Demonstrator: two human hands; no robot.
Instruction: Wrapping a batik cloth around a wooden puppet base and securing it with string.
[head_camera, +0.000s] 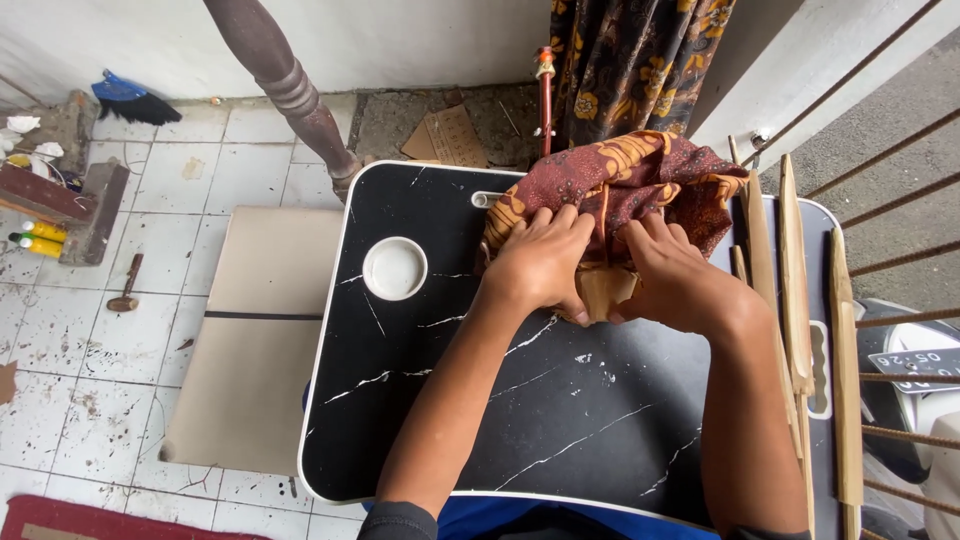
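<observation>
Both hands press on a bundle of maroon patterned cloth (620, 185) with orange motifs, bunched at the far right of a black marble-look lap table (560, 420). My left hand (540, 260) grips the cloth's left side. My right hand (670, 275) grips its middle, fingers dug into the folds. A pale brown wooden piece (603, 293) shows between the two hands under the cloth; most of it is hidden.
A white round cup recess (395, 268) sits in the table's far left. Several long wooden strips (795, 300) lie along the table's right edge. A flat cardboard sheet (255, 330), a small hammer (127, 285) and yellow bottles (38, 240) are on the tiled floor at left. A dark turned wooden post (290, 90) stands behind.
</observation>
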